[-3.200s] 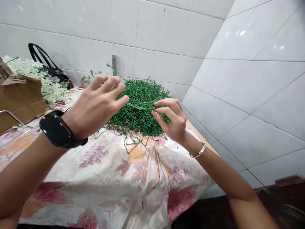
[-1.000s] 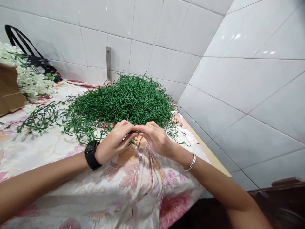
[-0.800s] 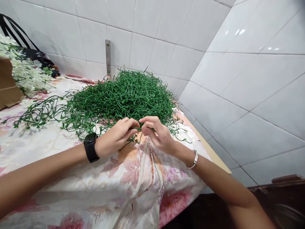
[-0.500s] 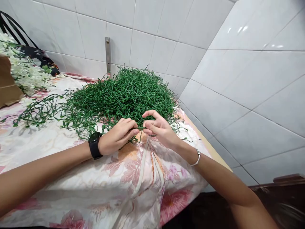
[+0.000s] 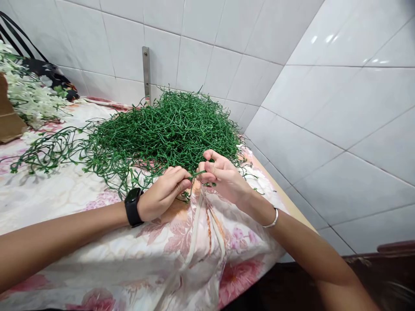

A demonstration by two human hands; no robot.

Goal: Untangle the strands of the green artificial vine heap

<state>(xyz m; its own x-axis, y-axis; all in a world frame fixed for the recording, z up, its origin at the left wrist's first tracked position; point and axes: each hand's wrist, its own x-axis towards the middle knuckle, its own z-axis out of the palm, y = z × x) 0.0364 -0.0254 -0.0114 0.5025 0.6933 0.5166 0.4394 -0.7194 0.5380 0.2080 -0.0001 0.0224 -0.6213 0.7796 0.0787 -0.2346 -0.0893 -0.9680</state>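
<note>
Gripping: left hand [image 5: 162, 192] and right hand [image 5: 224, 177] were clamped on green stems [image 5: 197, 173].
Stems: I judged them light, bendy, best pinched midway.

We see bright, even, whitish light across the tiled walls [image 5: 324, 108], with small glare spots high on the right-hand side suggesting an overhead source. Soft shadows gather in the folds of the floral cloth [image 5: 129, 259], deeper ones inside the green heap [image 5: 175, 125]. The lower right corner is nearly black. We find the middle fairly sharp, while wide-angle distortion stretches the forearms [image 5: 65, 235] toward the edges.
</note>
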